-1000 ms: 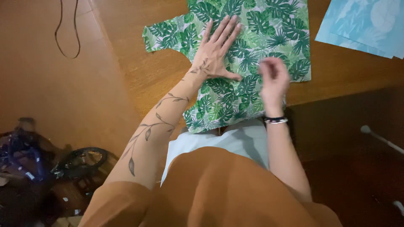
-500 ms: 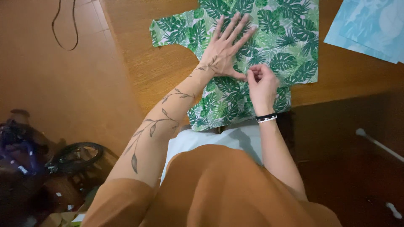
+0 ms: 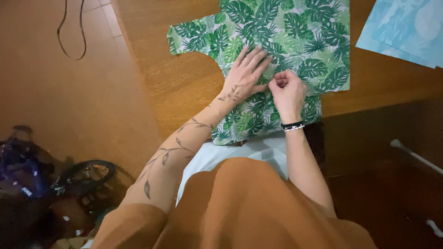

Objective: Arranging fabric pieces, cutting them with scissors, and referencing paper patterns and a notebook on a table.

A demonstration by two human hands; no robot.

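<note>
My left hand (image 3: pixel 244 76) lies flat, fingers apart, pressing the leaf-print fabric (image 3: pixel 295 41) on the bench (image 3: pixel 184 83). My right hand (image 3: pixel 287 90) pinches the cloth just beside it, fingers together. Step in hand: pinning or creasing, probably. Next move needs steady hold-down pressure.

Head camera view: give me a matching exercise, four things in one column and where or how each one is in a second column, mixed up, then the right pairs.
Things:
1. left hand
2. right hand
3. blue fabric
4. leaf-print fabric

Places or states:
A. lies at the table's far right corner, apart from both hands
B. fingers curled, pinching at the printed cloth
C. spread over the wooden table, its near edge hanging off
D. flat, fingers spread, pressing the printed cloth down

Pairs: 1-D, 2-B, 3-A, 4-C
</note>
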